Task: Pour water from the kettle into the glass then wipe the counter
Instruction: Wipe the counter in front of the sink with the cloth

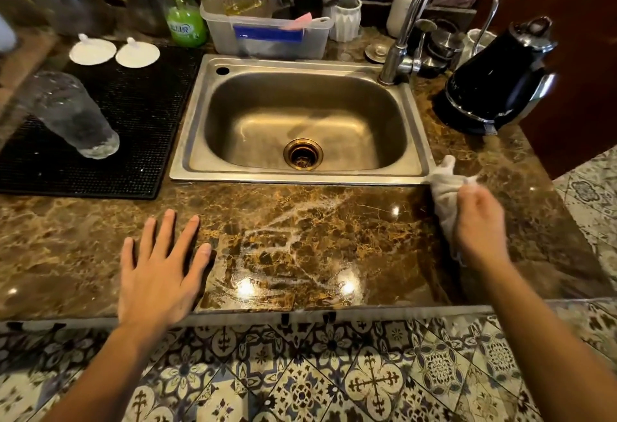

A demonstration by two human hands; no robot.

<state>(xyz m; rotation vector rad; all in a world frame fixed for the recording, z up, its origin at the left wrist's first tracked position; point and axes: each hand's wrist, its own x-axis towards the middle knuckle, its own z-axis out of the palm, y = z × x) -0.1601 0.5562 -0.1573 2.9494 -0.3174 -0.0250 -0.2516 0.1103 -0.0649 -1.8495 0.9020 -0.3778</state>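
A black kettle (494, 74) with a chrome lid stands on its base at the right of the sink. A tall textured glass (71, 114) stands on the black mat (133, 141) at the left. My right hand (480, 224) grips a crumpled white cloth (445, 188) against the brown marble counter (317, 238), just off the sink's front right corner. My left hand (160, 271) lies flat on the counter with its fingers spread and nothing in it. Pale wet streaks cross the counter between my hands.
A steel sink (300, 121) with a tall tap (407, 21) fills the middle. Behind it stand a plastic tub (267, 38) with a jar, a green bottle (183, 17), a white cup (345, 17) and metal pots. Two white lids (113, 51) lie on the mat's far edge.
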